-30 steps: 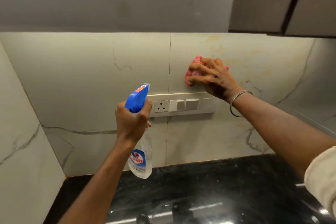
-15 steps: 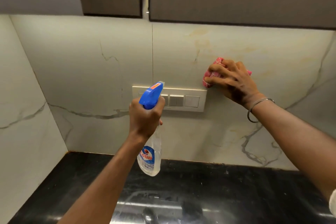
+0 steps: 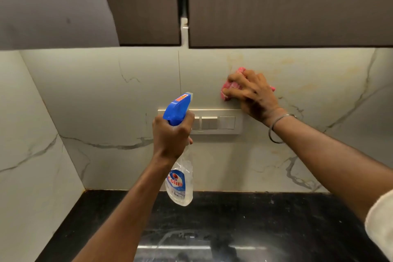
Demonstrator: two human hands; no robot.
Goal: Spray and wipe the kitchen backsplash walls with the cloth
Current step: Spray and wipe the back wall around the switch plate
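A clear spray bottle (image 3: 179, 178) with a blue trigger head is held upright in my left hand (image 3: 170, 136), in front of the switch plate, nozzle pointing at the wall. My right hand (image 3: 255, 93) holds a bunched pink cloth (image 3: 228, 89) against the marble backsplash (image 3: 106, 95), just above the right end of the switch plate. Its fingers arch over the cloth, hiding most of it. A metal bangle sits on that wrist.
A beige switch plate (image 3: 227, 122) is mounted on the back wall. Dark wood cabinets (image 3: 276, 6) hang low above. A black stone countertop (image 3: 255, 215) lies below, and a marble side wall (image 3: 32, 155) closes the left corner.
The view has swung right and upward, bringing the cabinets in. My right hand slid the cloth rightward along the wall past the switch plate's end. The bottle stays raised in my left hand.
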